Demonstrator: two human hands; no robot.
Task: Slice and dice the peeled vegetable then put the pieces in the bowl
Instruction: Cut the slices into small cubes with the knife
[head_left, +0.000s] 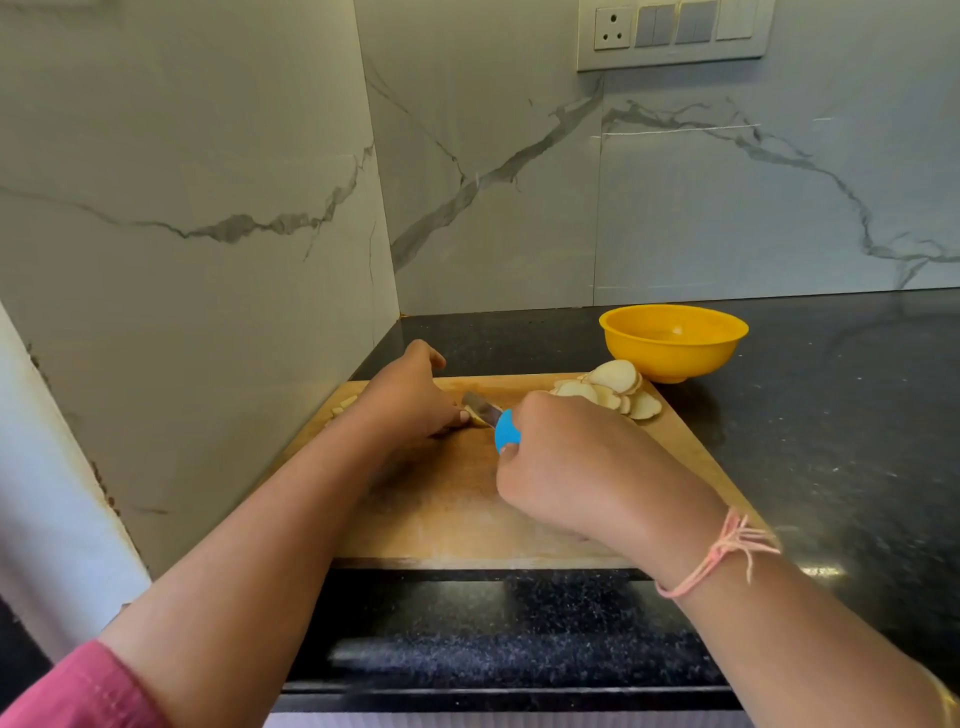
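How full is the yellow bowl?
Empty as far as shows: the yellow bowl has only bare yellow inside; the slices lie on the cutting board.

On blk counter (831, 415): wooden board (441, 509) & yellow bowl (673, 343).

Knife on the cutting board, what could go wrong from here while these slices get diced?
1. The left hand holds the vegetable piece with its thumb right beside the knife blade; a slip by the right hand could nick it.
2. The slices are piled at the far right corner of the cutting board and could slide onto the counter.
3. Cut bits at the board's left edge could get knocked off.
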